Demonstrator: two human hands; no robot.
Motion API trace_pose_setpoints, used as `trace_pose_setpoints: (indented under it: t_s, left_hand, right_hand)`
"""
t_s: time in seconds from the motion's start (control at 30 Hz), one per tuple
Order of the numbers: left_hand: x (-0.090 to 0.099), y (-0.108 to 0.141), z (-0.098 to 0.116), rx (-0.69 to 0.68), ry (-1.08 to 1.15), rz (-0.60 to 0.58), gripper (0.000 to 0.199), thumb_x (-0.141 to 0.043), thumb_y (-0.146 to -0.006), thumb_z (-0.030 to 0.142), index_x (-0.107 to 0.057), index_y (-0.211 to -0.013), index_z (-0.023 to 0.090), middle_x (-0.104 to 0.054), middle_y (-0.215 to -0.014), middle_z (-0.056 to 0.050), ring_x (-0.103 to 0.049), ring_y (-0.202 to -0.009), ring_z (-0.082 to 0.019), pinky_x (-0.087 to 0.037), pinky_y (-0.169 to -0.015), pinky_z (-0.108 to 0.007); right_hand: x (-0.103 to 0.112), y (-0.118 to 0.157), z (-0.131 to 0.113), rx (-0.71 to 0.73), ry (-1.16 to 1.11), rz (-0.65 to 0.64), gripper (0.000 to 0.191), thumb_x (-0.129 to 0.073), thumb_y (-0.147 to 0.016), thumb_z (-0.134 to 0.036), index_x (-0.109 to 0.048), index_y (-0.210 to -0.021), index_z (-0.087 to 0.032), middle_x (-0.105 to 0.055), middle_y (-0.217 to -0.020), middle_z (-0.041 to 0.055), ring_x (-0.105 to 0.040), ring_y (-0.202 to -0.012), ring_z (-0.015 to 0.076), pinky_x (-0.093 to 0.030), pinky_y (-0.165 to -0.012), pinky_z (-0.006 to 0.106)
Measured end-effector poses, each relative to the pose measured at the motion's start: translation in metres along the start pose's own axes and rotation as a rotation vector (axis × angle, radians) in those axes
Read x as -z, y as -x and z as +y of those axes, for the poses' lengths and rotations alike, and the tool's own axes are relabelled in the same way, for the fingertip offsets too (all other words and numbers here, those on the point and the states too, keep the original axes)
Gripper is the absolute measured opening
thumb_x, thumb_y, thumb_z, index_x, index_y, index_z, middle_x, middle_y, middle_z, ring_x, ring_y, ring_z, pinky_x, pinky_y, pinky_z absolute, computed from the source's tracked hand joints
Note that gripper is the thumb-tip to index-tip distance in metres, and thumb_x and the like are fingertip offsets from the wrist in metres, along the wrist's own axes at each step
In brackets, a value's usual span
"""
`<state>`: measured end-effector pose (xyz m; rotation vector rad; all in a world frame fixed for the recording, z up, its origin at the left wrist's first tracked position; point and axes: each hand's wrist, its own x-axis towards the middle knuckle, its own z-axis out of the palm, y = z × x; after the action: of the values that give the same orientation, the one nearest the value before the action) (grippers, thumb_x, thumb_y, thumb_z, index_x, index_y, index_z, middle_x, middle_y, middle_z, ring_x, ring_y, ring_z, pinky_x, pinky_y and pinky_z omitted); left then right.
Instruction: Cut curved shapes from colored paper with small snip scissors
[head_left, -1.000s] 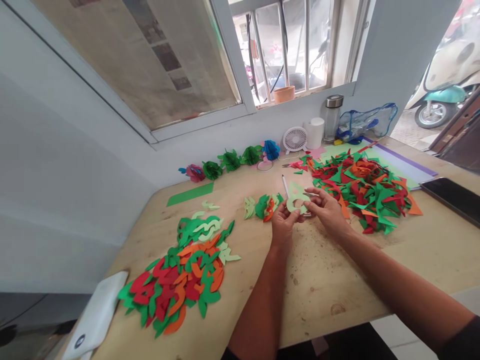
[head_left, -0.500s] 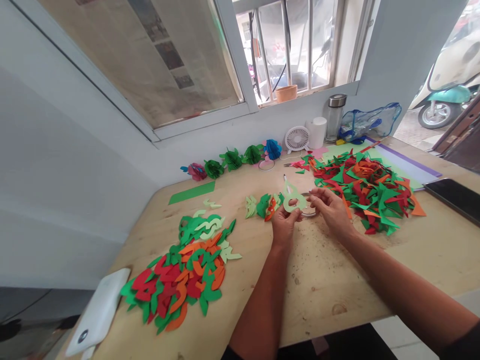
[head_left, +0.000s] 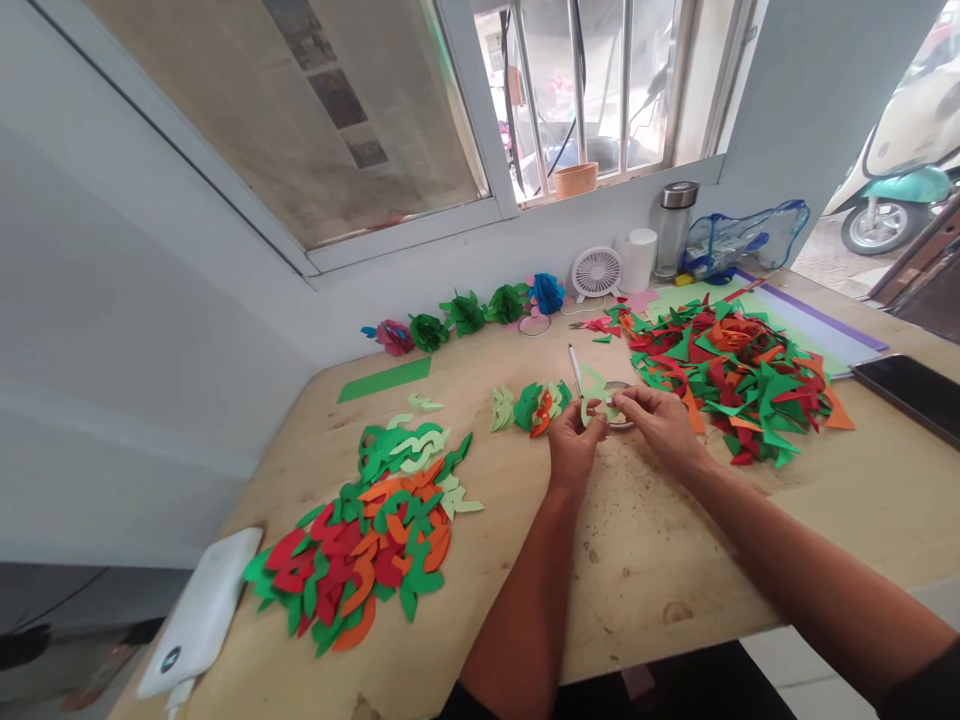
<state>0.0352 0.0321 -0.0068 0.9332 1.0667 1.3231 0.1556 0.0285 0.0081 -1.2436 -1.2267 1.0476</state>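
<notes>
Currently, the left hand point(head_left: 574, 448) pinches a pale-green paper cutout point(head_left: 592, 383) over the desk point(head_left: 637, 560); the right hand point(head_left: 661, 424), fingers narrowed, meets its right side, what it grips unclear.

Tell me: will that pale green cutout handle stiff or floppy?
The pale green cutout looks like thin paper, so probably light. It extends past the left hand without obvious droop, so perhaps fairly stiff. Its narrow parts may crease if pushed.
</notes>
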Motion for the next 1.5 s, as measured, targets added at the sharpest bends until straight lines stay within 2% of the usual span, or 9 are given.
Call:
trace_pose_setpoints:
  t_s: [0.13,0.47,0.67,1.0,1.13,1.33,1.5]
  left_hand:
    - [-0.0002,0.0014,0.0036,0.026,0.067,-0.023,0.028,-0.075,-0.055,0.033,-0.063,-0.072,0.013,-0.058,-0.066,0.0,-0.053,-0.051,-0.007,-0.049,-0.049,-0.02]
    - [0.0009,0.0003,0.0054,0.053,0.086,-0.001,0.034,-0.077,-0.054,0.043,-0.063,-0.065,0.013,-0.058,-0.064,-0.001,-0.055,-0.056,-0.011,-0.051,-0.048,-0.024]
    - [0.0016,-0.0018,0.0019,0.064,0.081,-0.007,0.032,-0.076,-0.055,0.041,-0.062,-0.065,0.014,-0.057,-0.063,0.0,-0.051,-0.051,-0.008,-0.048,-0.046,-0.02]
    - [0.0025,-0.0038,-0.0019,0.077,0.075,-0.017,0.035,-0.077,-0.054,0.042,-0.061,-0.068,0.013,-0.059,-0.067,-0.001,-0.054,-0.054,-0.009,-0.049,-0.046,-0.02]
    - [0.0034,-0.0038,-0.0025,0.075,0.069,-0.018,0.035,-0.077,-0.054,0.041,-0.062,-0.069,0.013,-0.059,-0.07,-0.002,-0.055,-0.056,-0.01,-0.05,-0.047,-0.021]
    - [0.0029,-0.0032,-0.0006,0.094,0.065,-0.04,0.035,-0.077,-0.055,0.043,-0.061,-0.067,0.014,-0.058,-0.066,-0.001,-0.057,-0.055,-0.011,-0.05,-0.048,-0.022]
    - [0.0021,-0.0032,-0.0023,0.085,0.067,-0.035,0.037,-0.077,-0.053,0.045,-0.059,-0.062,0.014,-0.056,-0.06,0.001,-0.055,-0.052,-0.009,-0.048,-0.045,-0.019]
  right_hand:
    - [0.0001,-0.0002,0.0031,-0.006,0.008,-0.038,0.029,-0.062,-0.073,-0.044,-0.067,-0.071,-0.016,-0.063,-0.066,0.0019,-0.056,-0.062,0.0154,-0.047,-0.059,0.027]
    - [0.0026,-0.0003,0.0025,0.092,0.23,-0.069,0.029,-0.056,-0.077,-0.043,-0.066,-0.068,-0.017,-0.058,-0.058,0.0001,-0.05,-0.053,0.0128,-0.038,-0.05,0.024]
    - [0.0043,-0.002,0.0046,0.152,0.353,-0.058,0.026,-0.054,-0.078,-0.038,-0.064,-0.066,-0.017,-0.054,-0.054,-0.0011,-0.045,-0.05,0.0109,-0.033,-0.047,0.023]
    - [0.004,-0.0032,0.0065,0.175,0.432,-0.074,0.025,-0.053,-0.077,-0.037,-0.061,-0.063,-0.018,-0.056,-0.054,-0.0012,-0.045,-0.048,0.0106,-0.033,-0.046,0.022]
    - [0.0031,-0.0013,0.005,0.193,0.49,-0.045,0.023,-0.053,-0.077,-0.036,-0.061,-0.063,-0.019,-0.057,-0.054,-0.001,-0.047,-0.049,0.0109,-0.034,-0.047,0.022]
    - [0.0021,0.0013,0.0038,0.24,0.547,-0.003,0.022,-0.053,-0.078,-0.034,-0.063,-0.064,-0.02,-0.058,-0.053,-0.0012,-0.047,-0.049,0.0109,-0.034,-0.048,0.022]
    - [0.0021,0.0015,0.0035,0.224,0.542,-0.031,0.023,-0.052,-0.079,-0.034,-0.063,-0.065,-0.02,-0.061,-0.055,-0.0006,-0.049,-0.049,0.0112,-0.035,-0.049,0.023]
